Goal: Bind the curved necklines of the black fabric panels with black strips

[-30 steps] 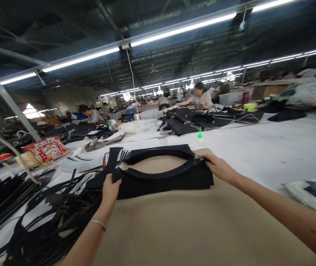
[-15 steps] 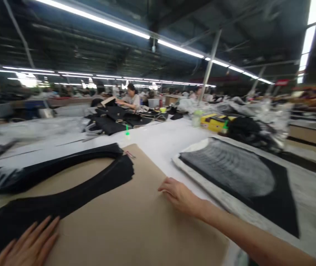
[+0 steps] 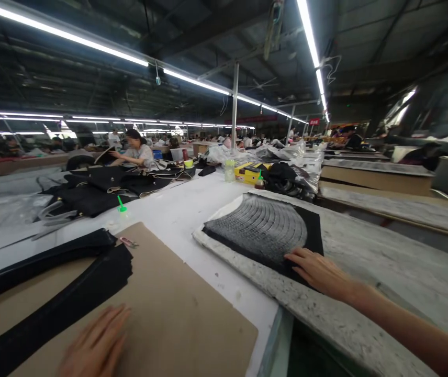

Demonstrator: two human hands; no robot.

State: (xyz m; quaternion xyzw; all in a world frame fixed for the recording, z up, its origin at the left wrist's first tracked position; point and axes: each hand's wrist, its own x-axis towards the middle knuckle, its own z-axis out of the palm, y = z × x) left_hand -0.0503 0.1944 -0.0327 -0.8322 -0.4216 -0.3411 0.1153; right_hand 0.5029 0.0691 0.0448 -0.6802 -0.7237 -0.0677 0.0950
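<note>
My right hand (image 3: 316,271) rests on the near edge of a black fabric piece (image 3: 314,225) with a grey ribbed, curved pattern; its fingers are stretched out and hold nothing. That piece lies on a worn, pale padded board (image 3: 243,266) at the right. My left hand (image 3: 98,340), slightly blurred, lies flat on a brown cardboard sheet (image 3: 192,314) at the lower left. Beside it on the cardboard is a black curved fabric piece (image 3: 90,283) with a large opening. Small pinkish snips (image 3: 129,242) lie near the cardboard's far corner.
A small bottle with a green nozzle (image 3: 122,208) stands beyond the cardboard on the white table (image 3: 169,201). Farther off are black fabric pieces (image 3: 90,188), a yellow box (image 3: 247,174), and clear plastic wrapping (image 3: 227,156). A co-worker (image 3: 137,152) handles a piece at the far left.
My right hand has left the cardboard's edge and moved right onto the patterned black fabric. The view has turned to the right. My left hand stays on the cardboard, now away from the black curved piece.
</note>
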